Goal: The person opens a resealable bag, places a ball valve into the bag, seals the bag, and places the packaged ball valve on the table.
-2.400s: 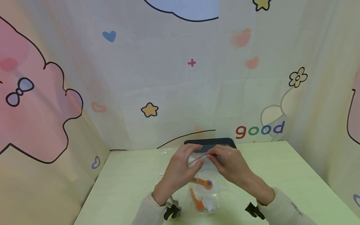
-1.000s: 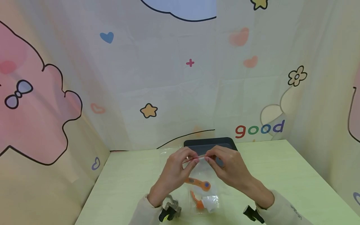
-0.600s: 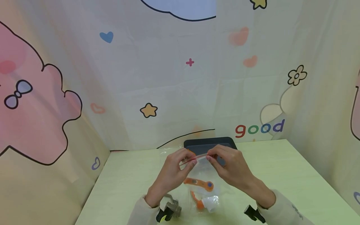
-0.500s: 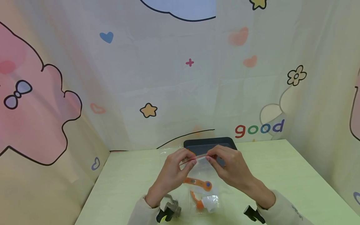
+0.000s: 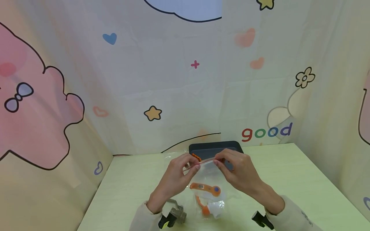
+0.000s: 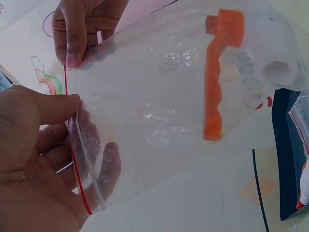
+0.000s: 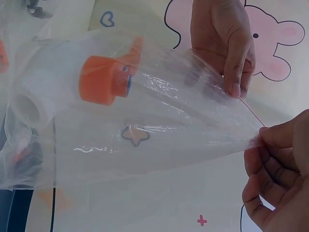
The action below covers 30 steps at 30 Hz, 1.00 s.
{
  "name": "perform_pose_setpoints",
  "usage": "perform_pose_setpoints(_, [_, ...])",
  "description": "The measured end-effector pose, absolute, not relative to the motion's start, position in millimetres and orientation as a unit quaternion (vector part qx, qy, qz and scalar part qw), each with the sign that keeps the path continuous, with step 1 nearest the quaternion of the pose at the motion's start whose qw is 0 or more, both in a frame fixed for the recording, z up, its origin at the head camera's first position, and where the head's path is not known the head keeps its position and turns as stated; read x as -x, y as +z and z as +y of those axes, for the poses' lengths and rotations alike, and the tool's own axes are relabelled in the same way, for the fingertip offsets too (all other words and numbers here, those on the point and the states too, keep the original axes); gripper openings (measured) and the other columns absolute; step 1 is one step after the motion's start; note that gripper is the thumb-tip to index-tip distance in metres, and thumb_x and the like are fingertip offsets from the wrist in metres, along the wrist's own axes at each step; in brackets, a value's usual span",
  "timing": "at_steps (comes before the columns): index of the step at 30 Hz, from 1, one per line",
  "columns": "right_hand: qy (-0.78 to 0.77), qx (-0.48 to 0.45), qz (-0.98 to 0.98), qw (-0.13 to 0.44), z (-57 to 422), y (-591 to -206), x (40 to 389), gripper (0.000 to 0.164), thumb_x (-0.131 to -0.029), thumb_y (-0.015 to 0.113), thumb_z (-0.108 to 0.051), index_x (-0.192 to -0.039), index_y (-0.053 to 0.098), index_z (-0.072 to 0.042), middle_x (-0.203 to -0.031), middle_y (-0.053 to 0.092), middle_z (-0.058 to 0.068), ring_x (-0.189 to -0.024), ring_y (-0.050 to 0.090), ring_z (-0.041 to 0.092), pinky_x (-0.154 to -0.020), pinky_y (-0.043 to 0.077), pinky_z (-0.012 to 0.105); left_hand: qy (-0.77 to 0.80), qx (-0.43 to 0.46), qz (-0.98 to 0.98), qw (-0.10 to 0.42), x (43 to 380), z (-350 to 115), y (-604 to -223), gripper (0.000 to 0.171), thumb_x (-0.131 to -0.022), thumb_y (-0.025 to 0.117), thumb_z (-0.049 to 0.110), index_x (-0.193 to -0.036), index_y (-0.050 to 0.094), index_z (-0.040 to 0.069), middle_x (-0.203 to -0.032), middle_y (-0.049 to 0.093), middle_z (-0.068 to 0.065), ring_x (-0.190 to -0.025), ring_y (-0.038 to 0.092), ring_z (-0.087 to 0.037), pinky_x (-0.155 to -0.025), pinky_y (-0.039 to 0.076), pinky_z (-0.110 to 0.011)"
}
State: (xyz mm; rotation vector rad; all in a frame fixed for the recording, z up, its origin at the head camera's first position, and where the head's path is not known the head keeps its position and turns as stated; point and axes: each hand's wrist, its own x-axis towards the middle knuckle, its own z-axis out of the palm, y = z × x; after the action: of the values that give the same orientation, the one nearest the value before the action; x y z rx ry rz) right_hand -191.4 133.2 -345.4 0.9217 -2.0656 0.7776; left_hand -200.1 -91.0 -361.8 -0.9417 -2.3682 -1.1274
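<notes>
A clear zip bag (image 6: 145, 96) with a red line along its mouth hangs between both hands. Pinched at one part of the red line, it is held by the left hand (image 5: 179, 171), with fingertips showing through the plastic. The right hand (image 5: 238, 168) pinches the mouth's other end between thumb and fingers. Inside lie an orange wavy handle (image 6: 213, 92) with a round head and a white hollow cylinder (image 6: 277, 63). In the right wrist view, the orange head shows a blue end. I cannot tell whether the seal is closed.
Behind the hands stands a dark tray (image 5: 199, 147) with bagged pieces in it. Nearer on the table, another clear bag holds an orange piece (image 5: 205, 210) and a white one (image 5: 216, 208). A grey metallic-looking object (image 5: 179, 214) sits beside the left wrist. Patterned cloth surrounds the table.
The left hand's thumb and fingers, spread earlier, have come together on the red line. That hand has shifted slightly left; the right hand has stayed about where it was.
</notes>
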Motion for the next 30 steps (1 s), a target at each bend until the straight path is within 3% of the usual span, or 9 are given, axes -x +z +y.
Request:
perform_pose_setpoints(5, [0.305, -0.362, -0.801, 0.366, 131.8, -346.0, 191.3, 0.017, -0.079, 0.077, -0.001, -0.085, 0.068, -0.013, -0.078, 0.066, -0.008, -0.068, 0.056, 0.003, -0.061, 0.043, 0.01, -0.384, 0.343, -0.837, 0.185, 199.4, -91.3, -362.8, 0.009, -0.098, 0.06, 0.019, -0.095, 0.064, 0.011, -0.09, 0.062, 0.003, -0.083, 0.057, -0.007, -0.074, 0.052, -0.024])
perform_pose_setpoints(11, [0.303, -0.364, -0.797, 0.374, 134.7, -347.4, 193.6, 0.017, -0.078, 0.077, -0.001, -0.085, 0.068, -0.013, -0.078, 0.067, -0.007, -0.066, 0.055, 0.002, -0.062, 0.044, 0.012, -0.404, 0.316, -0.845, 0.149, 199.0, -94.3, -363.9, 0.004, -0.096, 0.063, 0.02, -0.097, 0.065, 0.016, -0.09, 0.062, 0.008, -0.084, 0.057, -0.006, -0.079, 0.056, -0.031])
perform_pose_setpoints(19, [0.313, -0.359, -0.801, 0.361, 138.0, -346.7, 193.9, 0.014, -0.081, 0.076, -0.003, -0.087, 0.068, -0.013, -0.08, 0.067, -0.007, -0.067, 0.055, 0.002, -0.063, 0.045, 0.011, -0.405, 0.332, -0.838, 0.154, 201.2, -95.9, -367.2, 0.004, -0.097, 0.062, 0.018, -0.095, 0.065, 0.016, -0.087, 0.061, 0.007, -0.08, 0.055, -0.005, -0.075, 0.052, -0.024])
perform_pose_setpoints(30, [0.313, -0.348, -0.804, 0.366, 138.6, -346.6, 194.2, 0.016, -0.078, 0.078, 0.0, -0.086, 0.069, -0.011, -0.081, 0.067, -0.007, -0.069, 0.056, 0.003, -0.065, 0.045, 0.01, -0.417, 0.309, -0.843, 0.141, 201.7, -100.8, -370.1, 0.007, -0.097, 0.063, 0.024, -0.097, 0.066, 0.018, -0.09, 0.063, 0.009, -0.085, 0.059, -0.005, -0.079, 0.054, -0.027])
